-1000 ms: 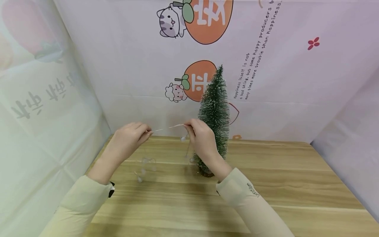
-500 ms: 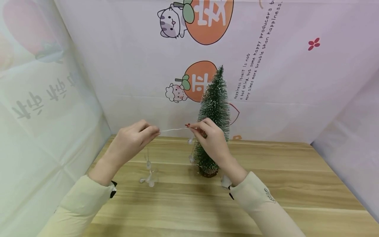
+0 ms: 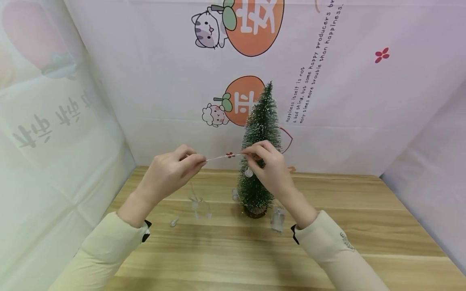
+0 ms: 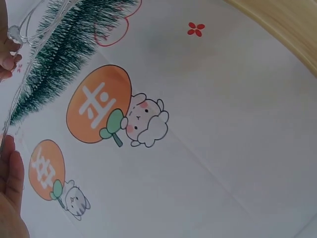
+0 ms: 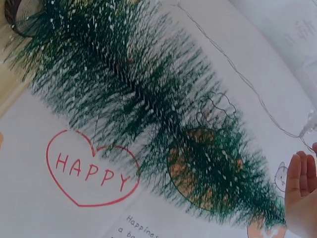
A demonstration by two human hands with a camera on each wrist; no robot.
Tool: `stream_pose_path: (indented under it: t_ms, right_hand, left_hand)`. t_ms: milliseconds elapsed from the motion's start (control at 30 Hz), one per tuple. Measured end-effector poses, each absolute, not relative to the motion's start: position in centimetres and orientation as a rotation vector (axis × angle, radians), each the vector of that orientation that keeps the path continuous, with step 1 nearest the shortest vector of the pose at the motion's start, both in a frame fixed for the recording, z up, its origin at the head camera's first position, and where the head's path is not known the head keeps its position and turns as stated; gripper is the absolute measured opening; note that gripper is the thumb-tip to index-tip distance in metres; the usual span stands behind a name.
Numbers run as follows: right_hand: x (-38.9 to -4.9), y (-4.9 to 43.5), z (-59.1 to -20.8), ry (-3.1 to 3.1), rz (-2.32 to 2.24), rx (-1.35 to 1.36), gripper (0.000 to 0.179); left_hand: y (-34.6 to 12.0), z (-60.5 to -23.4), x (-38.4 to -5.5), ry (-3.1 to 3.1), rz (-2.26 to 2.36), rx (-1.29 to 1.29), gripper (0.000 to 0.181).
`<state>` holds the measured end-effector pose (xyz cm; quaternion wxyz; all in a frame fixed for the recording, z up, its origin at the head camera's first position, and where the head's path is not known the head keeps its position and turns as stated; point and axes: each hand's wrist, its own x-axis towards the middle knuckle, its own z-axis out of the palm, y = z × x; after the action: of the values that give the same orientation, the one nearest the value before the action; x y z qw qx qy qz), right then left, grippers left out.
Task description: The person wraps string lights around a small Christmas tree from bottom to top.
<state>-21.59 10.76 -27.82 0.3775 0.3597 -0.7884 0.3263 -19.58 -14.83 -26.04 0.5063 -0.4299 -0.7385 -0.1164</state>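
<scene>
A length of thin clear wire of string lights (image 3: 223,156) stretches nearly level between my two hands. My left hand (image 3: 176,171) pinches its left end between thumb and fingertips. At the other end my right hand (image 3: 271,169) pinches the wire, in front of a green bristle Christmas tree (image 3: 260,121) with white-flecked tips. A small clear bulb (image 3: 248,172) hangs below the right fingers. More wire and bulbs (image 3: 195,205) dangle under the left hand. In the right wrist view twisted wire (image 5: 237,74) runs beside the tree.
The tree's round brown base (image 3: 255,212) stands on the wooden table (image 3: 225,258). Right of it is a small clear box (image 3: 278,220). A loose-looking bulb (image 3: 174,222) lies at the left. Printed white cloth (image 3: 164,81) forms a wall behind.
Both hands have shifted to the right, the right one now before the tree's middle. The dangling bulbs swing along, and the clear box beside the tree has come into view.
</scene>
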Motion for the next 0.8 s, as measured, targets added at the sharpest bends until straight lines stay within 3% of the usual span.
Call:
stream_pose_path:
  t_ms: [433,800]
  right_hand:
    - [-20.6,13.3,-26.2,-1.969,0.866,0.966,0.027]
    - [-20.2,16.5,-24.6,-1.972,0.912,0.894,0.018]
  left_hand:
    - [-11.2,-25.8,-19.9,-1.709,-0.294,-1.101,0.031]
    - [-7.9,-26.1,-19.4,-1.69,-0.213,-1.101,0.022]
